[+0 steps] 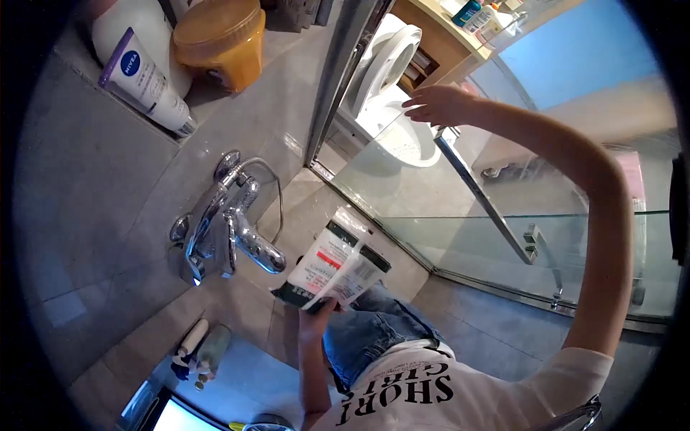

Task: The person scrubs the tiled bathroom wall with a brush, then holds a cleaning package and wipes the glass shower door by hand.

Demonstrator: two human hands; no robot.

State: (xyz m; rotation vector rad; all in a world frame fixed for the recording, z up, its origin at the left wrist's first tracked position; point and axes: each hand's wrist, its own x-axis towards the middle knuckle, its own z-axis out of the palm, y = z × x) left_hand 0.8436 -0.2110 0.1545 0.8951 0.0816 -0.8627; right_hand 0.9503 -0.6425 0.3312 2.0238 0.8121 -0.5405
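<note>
My left hand [325,310] grips the lower edge of a flat plastic packet [327,264]. The packet is white and dark green with red and black print, its clear end pointing up, in front of my jeans. What is inside it I cannot make out. My right arm reaches far out over the glass shower door [424,194]. Stretched out, the fingers of my right hand [442,106] hold nothing, above the end of the door's metal bar [485,197]. Whether this hand touches the door is unclear.
A chrome shower mixer [233,223] with a hose juts from the tiled wall at left. A Nivea tube [147,86] and an orange tub [223,43] stand on a ledge. Beyond the glass are a toilet [392,115] and a counter [442,25] with bottles.
</note>
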